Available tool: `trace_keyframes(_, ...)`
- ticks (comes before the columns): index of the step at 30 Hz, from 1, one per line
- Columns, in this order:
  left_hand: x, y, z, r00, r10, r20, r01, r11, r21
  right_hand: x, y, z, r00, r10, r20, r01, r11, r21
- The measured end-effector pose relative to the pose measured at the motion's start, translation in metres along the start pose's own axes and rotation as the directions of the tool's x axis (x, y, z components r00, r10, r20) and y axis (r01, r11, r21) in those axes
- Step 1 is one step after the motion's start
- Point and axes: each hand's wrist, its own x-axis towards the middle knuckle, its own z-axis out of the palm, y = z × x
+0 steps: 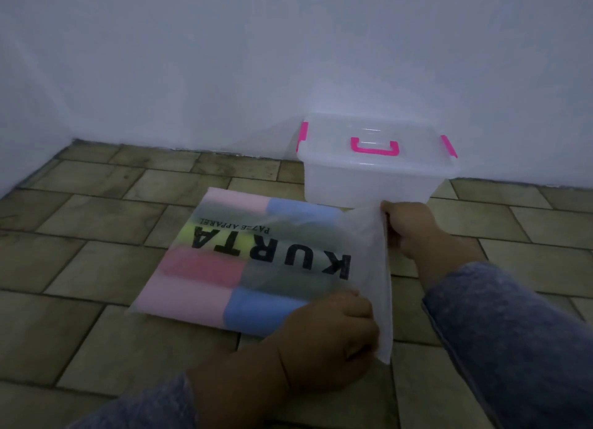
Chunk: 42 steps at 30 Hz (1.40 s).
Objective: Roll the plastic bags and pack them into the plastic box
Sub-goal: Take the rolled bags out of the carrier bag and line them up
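Observation:
A frosted plastic bag (256,255) printed with "KURTA" lies flat on the tiled floor, with pink, blue, yellow and red blocks showing through it. Its right edge is lifted off the floor. My left hand (330,329) pinches the near corner of that edge, and my right hand (407,226) pinches the far corner. Behind the bag, against the wall, stands the clear plastic box (369,178) with its lid on, a pink handle and pink side clips.
The floor (96,268) is greenish-brown tile. A white wall (224,76) runs along the back and meets a second wall at the far left corner. Both my forearms wear blue-grey sleeves.

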Motion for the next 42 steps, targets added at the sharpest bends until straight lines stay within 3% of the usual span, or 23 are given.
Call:
trace_keyframes(2, 0.004, -0.001, -0.004, 0.993, -0.082, 0.08, 0.089, 0.993, -0.077, -0.022, 0.008, -0.005, 0.991, 0.067, 0.118, -0.083, 0.988, 0.134)
trace_keyframes(4, 0.009, -0.002, -0.012, 0.966, -0.245, 0.078, 0.256, 0.936, -0.24, -0.051, 0.018, -0.02, 0.95, 0.101, 0.295, -0.151, 0.977, 0.15)
trace_keyframes(7, 0.033, -0.012, -0.031, 0.808, -0.589, -0.018, 0.52, 0.725, -0.452, -0.1, 0.039, -0.046, 0.87, 0.139, 0.474, -0.192, 0.979, 0.065)
trace_keyframes(9, 0.06, -0.023, -0.042, 0.709, -0.704, 0.041, 0.685, 0.675, -0.275, -0.127, 0.051, -0.054, 0.835, 0.138, 0.532, -0.186, 0.982, 0.036)
trace_keyframes(11, 0.086, -0.024, -0.045, 0.643, -0.748, 0.167, 0.763, 0.645, -0.05, -0.144, 0.056, -0.05, 0.863, 0.107, 0.494, -0.137, 0.99, 0.026)
trace_keyframes(13, 0.105, -0.021, -0.038, 0.586, -0.76, 0.281, 0.758, 0.637, 0.14, -0.152, 0.057, -0.041, 0.916, 0.043, 0.4, -0.057, 0.998, 0.023)
trace_keyframes(15, 0.112, -0.022, -0.033, 0.574, -0.748, 0.334, 0.699, 0.66, 0.276, -0.155, 0.055, -0.032, 0.951, -0.035, 0.306, 0.039, 0.999, -0.004)
trace_keyframes(17, 0.107, -0.028, -0.035, 0.551, -0.763, 0.337, 0.759, 0.627, 0.178, -0.157, 0.055, -0.027, 0.958, -0.065, 0.278, 0.073, 0.997, -0.018)
trace_keyframes(20, 0.082, -0.037, -0.047, 0.557, -0.763, 0.329, 0.824, 0.558, -0.099, -0.159, 0.062, -0.027, 0.964, -0.002, 0.265, 0.0, 1.0, 0.008)
trace_keyframes(25, 0.039, -0.045, -0.057, 0.597, -0.76, 0.255, 0.733, 0.389, -0.558, -0.162, 0.064, -0.023, 0.935, 0.072, 0.347, -0.123, 0.984, 0.127)
trace_keyframes(27, 0.034, -0.045, -0.054, 0.583, -0.776, 0.241, 0.72, 0.356, -0.596, -0.162, 0.06, -0.017, 0.935, 0.061, 0.35, -0.094, 0.992, 0.079)
trace_keyframes(30, 0.04, -0.037, -0.053, 0.585, -0.793, 0.168, 0.757, 0.459, -0.465, -0.158, 0.056, -0.012, 0.96, -0.052, 0.277, 0.09, 0.988, -0.127)
trace_keyframes(32, 0.043, -0.035, -0.067, 0.615, -0.788, 0.0, 0.772, 0.602, -0.202, -0.151, 0.058, -0.019, 0.964, -0.195, 0.181, 0.253, 0.882, -0.399)
trace_keyframes(34, 0.037, -0.038, -0.092, 0.649, -0.747, -0.147, 0.761, 0.642, 0.097, -0.145, 0.064, -0.026, 0.957, -0.245, 0.158, 0.291, 0.762, -0.578)
trace_keyframes(36, 0.029, -0.04, -0.109, 0.66, -0.748, -0.068, 0.731, 0.618, 0.289, -0.143, 0.066, -0.028, 0.963, -0.225, 0.144, 0.266, 0.735, -0.624)
trace_keyframes(38, 0.023, -0.042, -0.107, 0.598, -0.799, 0.054, 0.732, 0.573, 0.37, -0.143, 0.064, -0.028, 0.947, -0.291, 0.133, 0.308, 0.721, -0.62)
trace_keyframes(40, 0.02, -0.047, -0.098, 0.593, -0.805, 0.022, 0.738, 0.554, 0.386, -0.149, 0.059, -0.027, 0.884, -0.443, 0.151, 0.442, 0.687, -0.577)
trace_keyframes(42, 0.016, -0.052, -0.093, 0.652, -0.751, -0.106, 0.733, 0.587, 0.345, -0.163, 0.054, -0.022, 0.815, -0.501, 0.293, 0.573, 0.615, -0.542)
